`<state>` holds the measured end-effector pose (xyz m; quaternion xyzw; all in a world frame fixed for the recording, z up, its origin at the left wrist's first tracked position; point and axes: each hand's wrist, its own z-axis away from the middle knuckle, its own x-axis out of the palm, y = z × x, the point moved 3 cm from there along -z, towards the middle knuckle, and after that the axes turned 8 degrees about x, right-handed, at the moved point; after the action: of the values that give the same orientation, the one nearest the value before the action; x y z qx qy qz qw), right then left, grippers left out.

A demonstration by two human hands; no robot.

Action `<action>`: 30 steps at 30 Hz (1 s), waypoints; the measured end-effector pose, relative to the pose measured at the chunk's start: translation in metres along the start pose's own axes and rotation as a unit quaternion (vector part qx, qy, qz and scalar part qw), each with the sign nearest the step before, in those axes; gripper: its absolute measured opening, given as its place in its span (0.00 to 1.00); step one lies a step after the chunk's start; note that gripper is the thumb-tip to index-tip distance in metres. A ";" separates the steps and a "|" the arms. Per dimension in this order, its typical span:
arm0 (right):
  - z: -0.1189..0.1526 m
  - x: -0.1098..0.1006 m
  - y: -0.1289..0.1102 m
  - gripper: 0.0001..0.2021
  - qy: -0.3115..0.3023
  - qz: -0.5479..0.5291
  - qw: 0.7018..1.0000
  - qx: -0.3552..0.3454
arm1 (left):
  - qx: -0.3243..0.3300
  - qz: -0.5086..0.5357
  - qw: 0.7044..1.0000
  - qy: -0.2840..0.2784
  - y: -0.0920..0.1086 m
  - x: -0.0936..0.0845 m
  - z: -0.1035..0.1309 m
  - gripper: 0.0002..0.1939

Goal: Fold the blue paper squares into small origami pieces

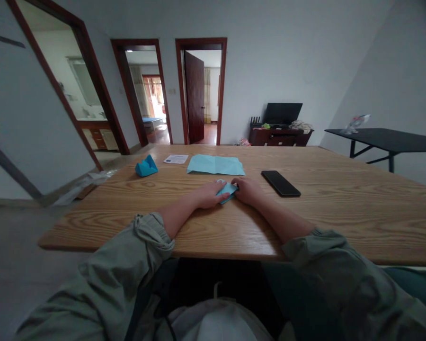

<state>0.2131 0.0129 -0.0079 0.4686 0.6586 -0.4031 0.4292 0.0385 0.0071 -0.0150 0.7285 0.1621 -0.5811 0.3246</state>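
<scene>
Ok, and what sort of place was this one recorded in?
Probably a home living room: a black flat-screen television on a dark wooden cabinet, and a doorway showing part of a blue-topped bed.

Phone (281,183) blocks right; bare tabletop (341,208) beyond.

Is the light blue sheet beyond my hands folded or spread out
Spread out: the light blue sheet lies open on the table, creases showing.

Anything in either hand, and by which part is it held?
Yes, the folded light-blue paper: the left hand has it at its left side, the right hand at its right edge.
</scene>
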 end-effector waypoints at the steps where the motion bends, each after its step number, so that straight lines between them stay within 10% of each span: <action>1: -0.001 0.001 -0.001 0.16 0.000 0.007 1.000 0.014 | 0.006 -0.001 1.000 -0.004 0.002 0.000 0.000 0.37; 18: -0.005 0.004 0.030 0.19 -0.071 -0.042 0.996 -0.021 | 0.002 -0.031 0.998 -0.058 0.006 0.005 0.002 0.41; 30: 0.002 0.029 -0.002 0.29 -0.142 0.010 0.988 -0.059 | 0.019 -0.037 0.998 -0.048 0.005 0.008 0.002 0.40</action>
<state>0.2056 0.0183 -0.0352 0.3870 0.6088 -0.4220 0.5491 0.0423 0.0015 -0.0215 0.6997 0.1616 -0.6297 0.2963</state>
